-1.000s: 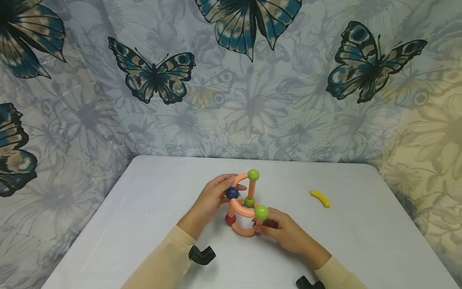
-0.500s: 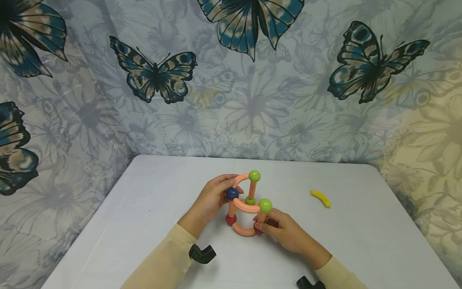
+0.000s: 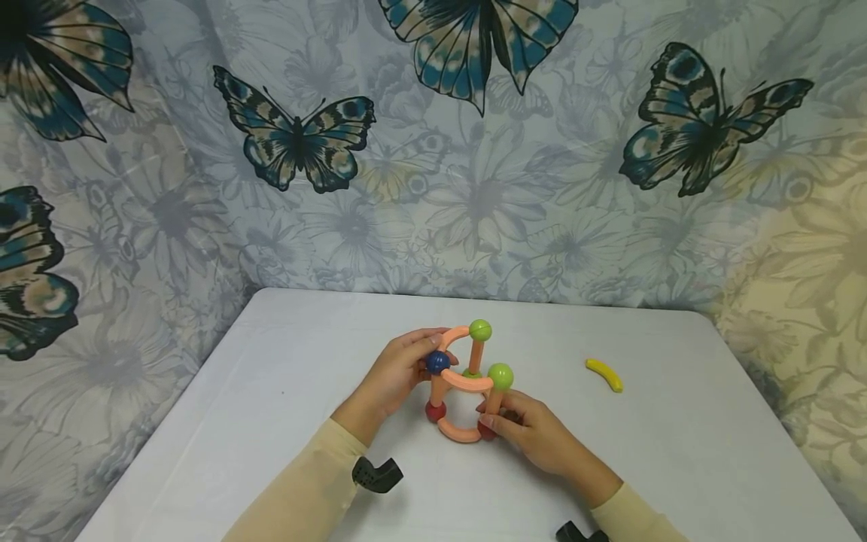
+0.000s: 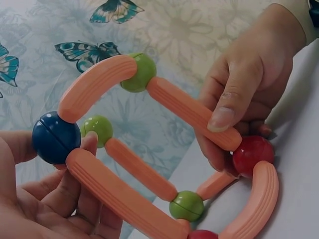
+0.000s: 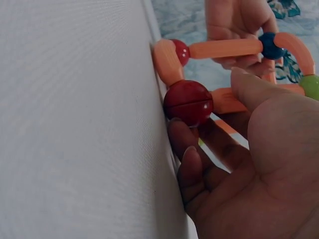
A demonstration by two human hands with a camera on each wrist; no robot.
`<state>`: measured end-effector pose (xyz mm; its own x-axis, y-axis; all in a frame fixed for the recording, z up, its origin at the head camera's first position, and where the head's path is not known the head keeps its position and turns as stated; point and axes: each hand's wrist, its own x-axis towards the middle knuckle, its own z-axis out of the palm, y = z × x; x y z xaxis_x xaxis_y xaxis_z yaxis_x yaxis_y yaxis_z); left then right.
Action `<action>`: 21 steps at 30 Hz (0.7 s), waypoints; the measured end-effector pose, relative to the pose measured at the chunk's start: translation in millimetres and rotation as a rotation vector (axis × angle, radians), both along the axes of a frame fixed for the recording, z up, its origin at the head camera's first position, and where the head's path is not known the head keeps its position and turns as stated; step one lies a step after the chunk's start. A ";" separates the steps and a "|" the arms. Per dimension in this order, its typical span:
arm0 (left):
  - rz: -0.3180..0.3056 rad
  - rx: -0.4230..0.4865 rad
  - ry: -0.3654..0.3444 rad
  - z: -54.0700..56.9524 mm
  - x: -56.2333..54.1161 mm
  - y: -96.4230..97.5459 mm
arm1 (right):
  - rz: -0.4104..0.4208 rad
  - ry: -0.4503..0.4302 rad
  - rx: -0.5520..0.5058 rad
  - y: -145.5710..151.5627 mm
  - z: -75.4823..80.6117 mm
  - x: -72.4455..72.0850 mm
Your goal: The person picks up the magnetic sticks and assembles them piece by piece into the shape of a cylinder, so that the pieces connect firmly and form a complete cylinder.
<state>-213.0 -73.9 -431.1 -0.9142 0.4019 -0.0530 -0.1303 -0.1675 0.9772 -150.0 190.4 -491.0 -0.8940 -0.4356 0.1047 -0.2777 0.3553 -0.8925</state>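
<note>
A ball-and-stick building toy stands on the white table, with orange sticks joining coloured balls into an open frame. My left hand [image 3: 400, 373] holds its upper left side by the blue ball [image 3: 437, 362], fingers reaching behind. On the near right, my right hand [image 3: 535, 433] pinches a straight orange stick [image 4: 187, 107] between thumb and fingers, just above a red ball [image 5: 188, 102]. Atop that stick sits a green ball [image 3: 500, 376], with a curved orange stick [image 3: 467, 382] running from it to the blue ball. Another green ball [image 3: 481, 330] tops the far upright.
A yellow toy banana [image 3: 604, 375] lies on the white table [image 3: 325, 324] to the right of the toy. Behind the table hangs a butterfly-patterned backdrop [image 3: 474, 188]. Black wrist devices [image 3: 377, 476] show by both sleeves.
The near right green ball has risen as its stick tilted more upright under my right hand, and the red ball below has come into sight. My left hand has kept its hold.
</note>
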 end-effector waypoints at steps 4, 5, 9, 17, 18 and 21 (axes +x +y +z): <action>-0.015 -0.041 0.036 -2.8 0.0 -1.7 | -0.021 -0.016 0.002 0.1 0.4 1.1; -0.008 -0.061 0.048 -4.2 0.3 -2.7 | -0.021 -0.023 0.005 0.4 0.3 1.0; 0.042 -0.149 0.051 -13.1 0.4 -8.4 | -0.011 -0.036 0.019 4.2 1.8 -1.3; -0.047 -0.402 0.101 -47.1 8.7 -37.5 | -0.076 -0.074 0.044 26.2 14.4 -7.2; -0.074 -0.427 0.118 -49.9 10.8 -40.4 | -0.085 -0.062 0.041 30.3 15.6 -8.6; -0.115 -0.476 0.174 -56.1 15.8 -46.3 | -0.139 -0.018 0.036 43.0 17.2 -13.0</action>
